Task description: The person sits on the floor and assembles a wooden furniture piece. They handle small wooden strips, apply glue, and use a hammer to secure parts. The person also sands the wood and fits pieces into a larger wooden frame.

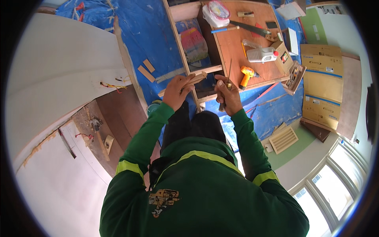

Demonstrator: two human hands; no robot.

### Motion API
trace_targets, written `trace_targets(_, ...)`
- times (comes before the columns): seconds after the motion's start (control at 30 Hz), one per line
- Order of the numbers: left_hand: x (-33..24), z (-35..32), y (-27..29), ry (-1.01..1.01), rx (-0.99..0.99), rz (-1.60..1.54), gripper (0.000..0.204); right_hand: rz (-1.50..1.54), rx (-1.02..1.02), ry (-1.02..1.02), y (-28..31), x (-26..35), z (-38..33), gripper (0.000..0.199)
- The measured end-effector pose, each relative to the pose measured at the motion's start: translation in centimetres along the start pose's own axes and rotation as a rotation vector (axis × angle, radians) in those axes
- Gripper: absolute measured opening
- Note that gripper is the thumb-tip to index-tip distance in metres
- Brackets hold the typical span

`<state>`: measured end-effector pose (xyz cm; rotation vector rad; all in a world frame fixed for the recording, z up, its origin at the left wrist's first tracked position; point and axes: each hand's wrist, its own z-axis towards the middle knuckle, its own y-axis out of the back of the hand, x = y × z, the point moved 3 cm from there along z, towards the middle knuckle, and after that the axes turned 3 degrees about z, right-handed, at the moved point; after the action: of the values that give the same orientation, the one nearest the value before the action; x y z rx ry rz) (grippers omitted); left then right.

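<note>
In the head view, the left hand is curling its fingers and thumb around a narrow, light-brown wooden strip. The right hand is closing around a thin, dark, long-shafted tool, its exact kind too small to tell. Both are hovering near the close edge of an orange-brown wooden panel, on which a yellow-orange cordless drill and a white plastic jug with a red cap are resting. Crinkled blue sheeting is covering the floor; tan cardboard sheets are standing along the right wall. The strip's long axis is slanting, its far end pointing forward and right; the tool's shaft is pointing away from the person.
</note>
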<state>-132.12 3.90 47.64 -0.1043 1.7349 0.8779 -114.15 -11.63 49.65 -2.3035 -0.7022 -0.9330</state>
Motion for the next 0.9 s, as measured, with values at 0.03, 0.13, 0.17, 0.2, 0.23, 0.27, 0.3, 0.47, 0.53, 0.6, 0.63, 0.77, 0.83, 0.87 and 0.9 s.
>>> trace_targets(0.03, -1.4, -0.4, 1.1, -0.056, -0.01, 0.1, 0.046, 0.019, 0.068, 0.019, -1.6, 1.1, -0.2, 0.042)
trace_targets(0.13, -5.0, -2.3, 3.1, -0.083, -0.059, 0.154, 0.046, -0.186, 0.162, 0.144, -4.5, 3.1, -0.7, 0.027)
trace_targets(0.17, -5.9, -3.3, 3.5, -0.046, -0.045, 0.189, 0.046, -0.249, 0.179, 0.195, -4.8, 3.0, -0.7, 0.021)
trace_targets(0.2, -6.5, -4.2, 3.6, -0.006, -0.024, 0.214, 0.047, -0.167, 0.162, 0.183, -4.8, 2.7, -0.9, 0.017)
trace_targets(0.23, -6.9, -5.2, 3.7, 0.038, -0.005, 0.237, 0.047, -0.087, 0.147, 0.166, -4.6, 2.6, -1.2, 0.015)
trace_targets(0.27, -7.1, -6.6, 3.8, 0.072, 0.011, 0.236, 0.049, 0.027, 0.182, 0.15, -4.7, 2.3, -1.6, 0.007)
trace_targets(0.3, -7.3, -8.1, 3.7, 0.093, -0.023, 0.193, 0.049, 0.119, 0.201, 0.103, -3.8, 1.3, -1.3, 0.008)
trace_targets(0.47, -3.1, -17.0, 1.6, 0.161, -0.253, 0.124, 0.053, -0.237, 0.065, 0.099, 4.1, -6.3, 0.1, 0.024)
trace_targets(0.53, -1.9, -20.1, 1.8, 0.348, -0.29, 0.017, 0.054, -0.414, 0.064, 0.104, 11.5, -11.7, 1.1, 0.042)
trace_targets(0.6, -0.9, -22.9, 2.4, 0.651, -0.265, -0.274, 0.055, -0.668, 0.032, 0.06, 21.0, -17.9, 2.1, 0.031)
trace_targets(0.63, -0.3, -23.4, 3.3, 0.688, -0.319, -0.423, 0.055, -0.809, -0.014, 0.061, 27.3, -20.5, 2.6, 0.025)
trace_targets(0.77, 2.9, -34.7, 7.2, 0.813, -0.743, -0.71, 0.046, -0.642, -0.122, -0.465, 36.0, -27.3, -7.7, 0.019)
trace_targets(0.83, 3.9, -38.8, 9.8, 0.732, -0.949, -0.869, 0.039, -0.417, -0.217, -0.68, 40.5, -30.0, -11.2, 0.017)
trace_targets(0.87, 4.6, -40.3, 11.1, 0.671, -1.036, -1.007, 0.035, -0.443, -0.2, -0.681, 42.1, -31.1, -12.3, 0.017)
trace_targets(0.9, 4.9, -41.3, 12.3, 0.679, -1.07, -0.965, 0.036, -0.47, -0.194, -0.674, 43.6, -31.8, -13.3, 0.017)
